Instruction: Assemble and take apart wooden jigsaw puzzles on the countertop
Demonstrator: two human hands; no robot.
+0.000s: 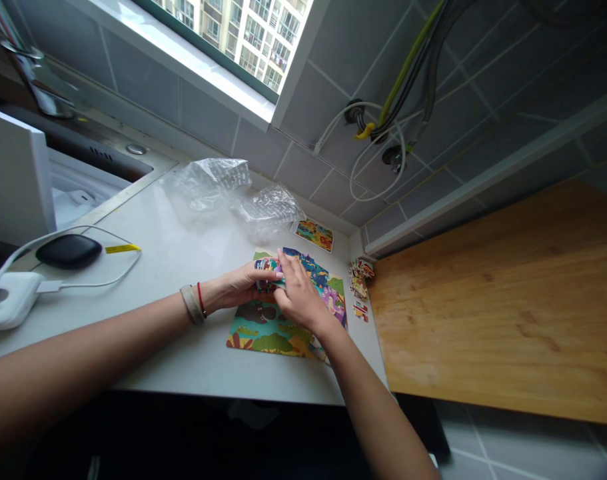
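A colourful jigsaw puzzle (273,343), largely joined with animals and greenery on it, lies flat on the white counter. Above its upper left part, my left hand (239,285) is closed on a small bunch of jigsaw pieces (266,265), thumb on top. My right hand (303,297) comes in from the right, with its fingers and thumb around the right side of the same bunch. How many pieces are in the bunch is hidden by my fingers. Part of the puzzle's middle lies under my hands.
Loose jigsaw pieces (359,279) lie right of the puzzle beside a raised wooden board (488,300). Behind are a picture card (314,235) and crumpled clear plastic (208,183). A black rounded object (69,251), white charger (10,300) with cable, and sink (90,150) are left.
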